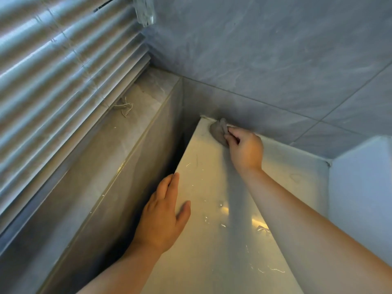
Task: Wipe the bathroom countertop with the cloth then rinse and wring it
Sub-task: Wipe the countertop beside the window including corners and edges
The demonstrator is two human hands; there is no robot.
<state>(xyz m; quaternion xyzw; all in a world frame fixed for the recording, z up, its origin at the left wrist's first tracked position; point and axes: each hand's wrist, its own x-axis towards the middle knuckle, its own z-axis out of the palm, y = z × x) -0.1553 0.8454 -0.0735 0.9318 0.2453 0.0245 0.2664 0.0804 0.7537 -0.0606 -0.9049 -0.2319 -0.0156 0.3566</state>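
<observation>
Clutching cloth [216,130] in right hand [246,150]

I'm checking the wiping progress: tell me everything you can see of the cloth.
The cloth is a small grey wad, soft and crumpled, bunched rather than spread flat. It lies on the glossy pale countertop at its far left corner, close against the grey tiled wall. The right hand grips its near side with curled fingers, hiding part of it. Whether it is wet cannot be told.
</observation>
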